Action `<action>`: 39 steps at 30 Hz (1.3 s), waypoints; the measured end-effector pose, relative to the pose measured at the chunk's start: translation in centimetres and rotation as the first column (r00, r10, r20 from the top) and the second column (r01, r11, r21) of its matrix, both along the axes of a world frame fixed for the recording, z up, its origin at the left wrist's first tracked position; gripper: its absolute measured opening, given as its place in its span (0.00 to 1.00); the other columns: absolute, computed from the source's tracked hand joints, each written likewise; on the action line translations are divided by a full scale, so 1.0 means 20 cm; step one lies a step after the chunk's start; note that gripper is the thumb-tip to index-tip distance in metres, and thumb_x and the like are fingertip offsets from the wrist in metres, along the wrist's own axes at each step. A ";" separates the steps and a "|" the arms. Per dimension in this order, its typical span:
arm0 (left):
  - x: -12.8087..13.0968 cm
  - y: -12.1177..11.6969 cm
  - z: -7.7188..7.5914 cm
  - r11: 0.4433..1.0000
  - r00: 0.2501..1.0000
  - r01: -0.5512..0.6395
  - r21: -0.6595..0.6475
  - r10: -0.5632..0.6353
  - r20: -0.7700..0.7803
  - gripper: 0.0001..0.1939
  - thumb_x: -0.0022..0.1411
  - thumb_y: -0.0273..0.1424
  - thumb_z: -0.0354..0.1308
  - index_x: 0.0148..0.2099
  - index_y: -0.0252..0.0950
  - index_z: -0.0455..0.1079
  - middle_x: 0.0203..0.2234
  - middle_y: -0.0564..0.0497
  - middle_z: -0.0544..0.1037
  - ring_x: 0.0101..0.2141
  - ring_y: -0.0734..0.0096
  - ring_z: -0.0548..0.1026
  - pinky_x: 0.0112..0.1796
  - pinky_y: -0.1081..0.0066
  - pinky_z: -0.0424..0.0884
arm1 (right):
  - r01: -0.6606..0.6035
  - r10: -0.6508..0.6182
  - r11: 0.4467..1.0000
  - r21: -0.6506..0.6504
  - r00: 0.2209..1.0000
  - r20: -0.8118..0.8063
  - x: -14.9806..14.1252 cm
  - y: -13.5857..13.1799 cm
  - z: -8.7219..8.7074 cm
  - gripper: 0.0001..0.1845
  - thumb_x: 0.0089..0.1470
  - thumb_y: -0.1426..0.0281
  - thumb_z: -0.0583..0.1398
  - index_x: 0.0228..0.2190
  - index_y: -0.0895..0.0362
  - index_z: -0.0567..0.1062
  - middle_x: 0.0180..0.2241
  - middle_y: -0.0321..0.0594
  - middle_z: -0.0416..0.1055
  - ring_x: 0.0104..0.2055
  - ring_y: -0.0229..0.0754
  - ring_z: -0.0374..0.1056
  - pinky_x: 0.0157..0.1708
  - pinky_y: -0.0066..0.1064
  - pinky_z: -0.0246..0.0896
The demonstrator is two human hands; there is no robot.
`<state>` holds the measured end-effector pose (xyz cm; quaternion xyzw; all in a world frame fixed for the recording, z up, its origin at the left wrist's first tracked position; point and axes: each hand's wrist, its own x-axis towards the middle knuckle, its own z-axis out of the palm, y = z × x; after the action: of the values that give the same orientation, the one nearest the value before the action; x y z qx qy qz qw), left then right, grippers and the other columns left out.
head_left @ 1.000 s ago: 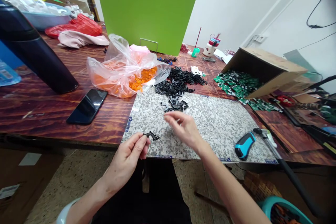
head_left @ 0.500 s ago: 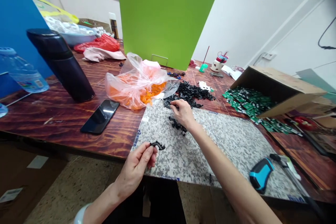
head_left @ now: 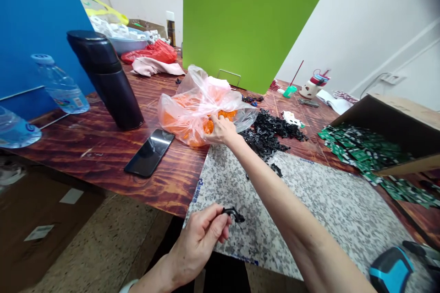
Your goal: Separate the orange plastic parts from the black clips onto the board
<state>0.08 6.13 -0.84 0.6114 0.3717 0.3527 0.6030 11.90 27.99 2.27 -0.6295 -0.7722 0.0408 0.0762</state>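
Near the front edge of the speckled mat, my left hand [head_left: 202,238] pinches a small curved black plastic part [head_left: 234,214] between thumb and fingers. My right hand [head_left: 222,130] reaches forward to the mouth of a clear plastic bag [head_left: 182,116]. Its thumb and index finger are apart, touching small orange plastic parts [head_left: 208,125] there; no lifted piece shows. To the right of the bag lies a heap of black plastic parts [head_left: 271,130]. A few more black parts [head_left: 276,170] rest on the mat, partly behind my right forearm.
A phone [head_left: 149,153] and a dark flask [head_left: 110,82] stand left of the bag. Green circuit boards [head_left: 364,146] spill from a cardboard box [head_left: 409,105] at right. A blue-and-black power tool [head_left: 392,269] lies at the mat's right front corner. A green panel [head_left: 247,23] rises behind.
My right hand has moved left from the black heap to the orange parts in the bag. My left hand keeps the black part. The view has turned left.
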 end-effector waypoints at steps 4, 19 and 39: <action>0.00 0.00 0.01 1.000 1.000 -0.001 -0.001 0.001 -0.009 0.15 0.68 0.36 0.46 0.32 0.36 0.66 0.22 0.52 0.71 0.25 0.73 0.69 0.28 0.75 0.65 | 0.003 -0.002 0.996 -0.085 1.000 0.001 -0.05 0.05 0.01 0.33 0.41 0.65 0.64 0.49 0.60 0.64 0.50 0.58 0.65 0.48 0.59 0.65 0.45 0.45 0.61; 0.01 0.00 0.01 0.998 0.998 -0.034 -0.055 0.037 0.048 0.15 0.67 0.38 0.47 0.32 0.35 0.66 0.23 0.54 0.69 0.25 0.74 0.68 0.28 0.76 0.65 | -0.032 0.016 0.998 -0.046 0.951 -0.308 0.10 -0.14 0.03 0.18 0.42 0.75 0.61 0.40 0.58 0.70 0.37 0.41 0.73 0.37 0.40 0.69 0.37 0.28 0.62; 0.00 -0.03 0.03 0.973 0.971 -0.142 -0.183 0.172 0.166 0.13 0.62 0.38 0.54 0.33 0.33 0.69 0.22 0.56 0.69 0.22 0.78 0.66 0.25 0.77 0.65 | -0.054 0.052 0.999 0.001 0.957 -0.285 0.45 -0.83 0.03 0.09 0.57 0.69 0.56 0.34 0.54 0.77 0.34 0.40 0.76 0.34 0.42 0.70 0.35 0.31 0.60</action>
<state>0.05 5.54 -0.16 0.4919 0.3915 0.4206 0.6541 20.88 11.30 2.87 -0.5963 -0.7696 0.1357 0.1836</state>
